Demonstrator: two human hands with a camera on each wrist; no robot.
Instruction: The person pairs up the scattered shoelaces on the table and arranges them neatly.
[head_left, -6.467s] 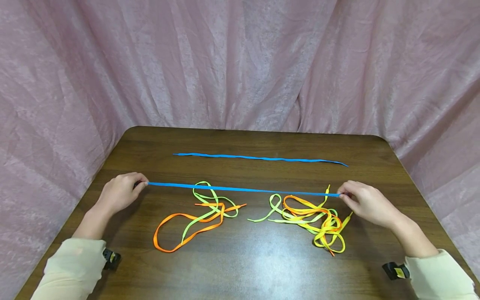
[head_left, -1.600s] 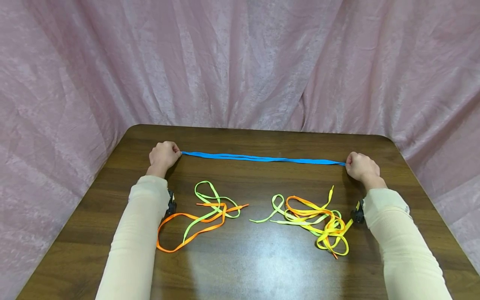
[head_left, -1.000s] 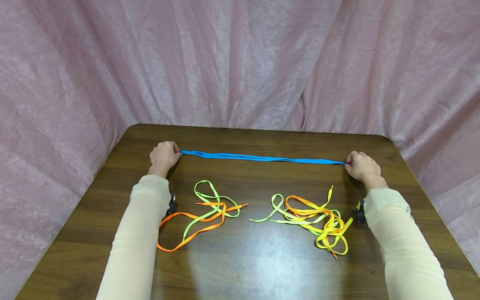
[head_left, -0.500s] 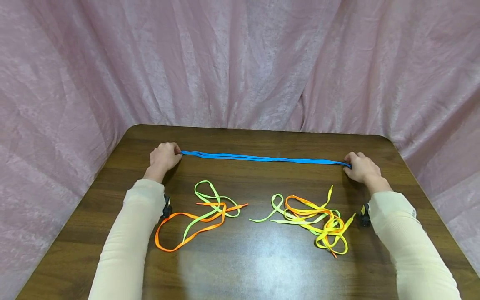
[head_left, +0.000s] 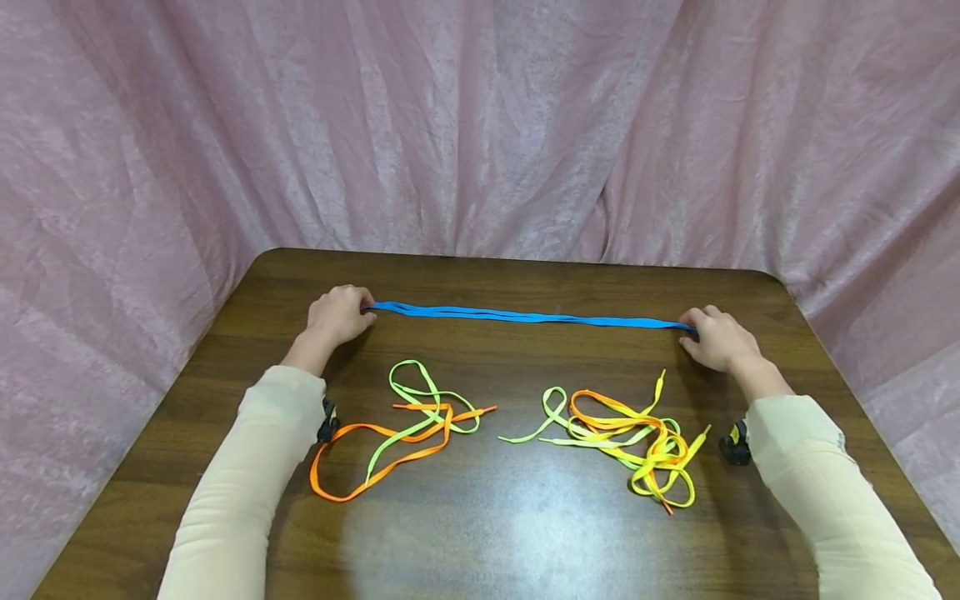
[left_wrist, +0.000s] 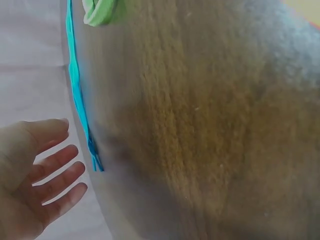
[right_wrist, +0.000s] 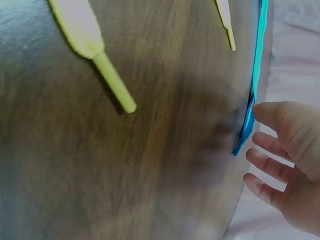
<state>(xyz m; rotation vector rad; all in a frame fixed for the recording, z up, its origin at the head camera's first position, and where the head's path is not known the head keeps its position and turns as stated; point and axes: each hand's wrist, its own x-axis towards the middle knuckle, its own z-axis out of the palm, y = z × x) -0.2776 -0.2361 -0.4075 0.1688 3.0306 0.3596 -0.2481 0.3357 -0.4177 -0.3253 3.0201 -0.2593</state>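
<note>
Two flat blue shoelaces [head_left: 615,322] lie stretched side by side across the far part of the table. At their left end is my left hand [head_left: 335,317]. The left wrist view shows that hand [left_wrist: 30,175] with thumb and fingers spread, apart from the blue lace tips [left_wrist: 95,162]. My right hand [head_left: 720,340] hovers by the right end. In the right wrist view its fingers are loosely bent and parted, with the thumb [right_wrist: 270,112] close beside the blue laces [right_wrist: 257,60]; whether it touches them I cannot tell. Neither hand grips anything.
Nearer on the wooden table [head_left: 480,542], an orange lace [head_left: 420,455] and a green lace [head_left: 386,454] lie loosely crossed at left. A tangle of yellow laces [head_left: 663,454], orange and green ones lies at right. A pink curtain [head_left: 480,133] hangs behind the table.
Earlier, both hands held one blue lace taut nearer me; it then came down beside the other. Since then the fingers have loosened from the ends, and both hands have shifted slightly inward.
</note>
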